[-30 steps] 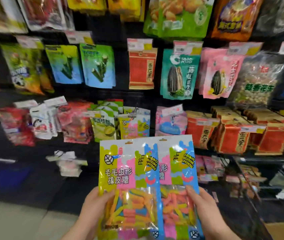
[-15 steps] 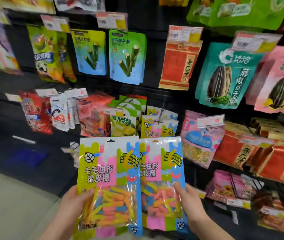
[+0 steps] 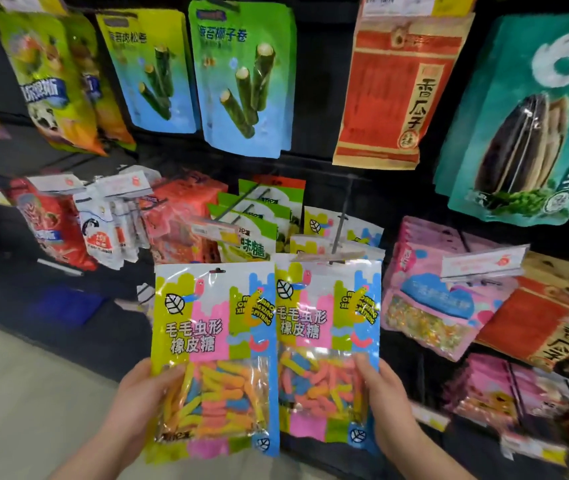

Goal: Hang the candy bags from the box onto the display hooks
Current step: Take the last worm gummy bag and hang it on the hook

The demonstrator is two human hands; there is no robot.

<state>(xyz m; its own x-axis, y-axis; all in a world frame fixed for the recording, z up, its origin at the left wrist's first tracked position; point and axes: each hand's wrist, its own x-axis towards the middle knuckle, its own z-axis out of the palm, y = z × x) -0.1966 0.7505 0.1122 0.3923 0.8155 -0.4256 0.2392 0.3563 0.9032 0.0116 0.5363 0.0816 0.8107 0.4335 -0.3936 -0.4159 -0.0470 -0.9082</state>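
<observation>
My left hand (image 3: 141,400) grips the first candy bag (image 3: 213,327) at its lower left edge, and my right hand (image 3: 385,400) grips the second candy bag (image 3: 328,323) at its lower right. Both bags stand upright, side by side, with the second's top just under the display hook (image 3: 339,230) that carries matching bags (image 3: 321,225).

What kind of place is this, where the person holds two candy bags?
Most likely a shop's snack aisle. Packaged snacks, such as the seaweed roll bags, hang from display hooks on a dark wall, price tags sit at the hook ends, and copies of the held candy bags hang there.
</observation>
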